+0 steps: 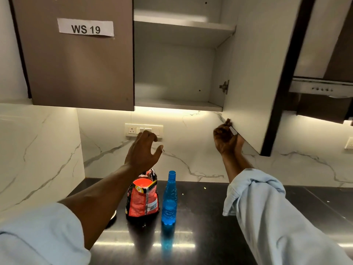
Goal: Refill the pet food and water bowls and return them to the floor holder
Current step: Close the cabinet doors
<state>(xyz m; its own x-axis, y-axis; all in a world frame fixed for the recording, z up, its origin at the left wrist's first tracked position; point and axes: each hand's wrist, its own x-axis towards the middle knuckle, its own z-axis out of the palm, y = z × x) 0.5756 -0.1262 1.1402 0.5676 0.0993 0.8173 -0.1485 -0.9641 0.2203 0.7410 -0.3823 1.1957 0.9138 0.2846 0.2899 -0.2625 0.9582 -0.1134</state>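
Gripping smooth flat cabinet door (248, 73) — right hand (226, 139).

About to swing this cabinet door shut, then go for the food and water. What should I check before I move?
1. The right hand grips the lower corner of the open cabinet door: ok.
2. The left hand is free, fingers spread, holding nothing: ok.
3. Nothing sticks out past the cabinet shelf into the door's swing: ok.
4. The food bag stands upright on the counter: ok.
5. The blue bottle is upright just right of the bag; whether it is capped: cannot tell.
6. Are the bowls within sight: not ok, none plainly seen.
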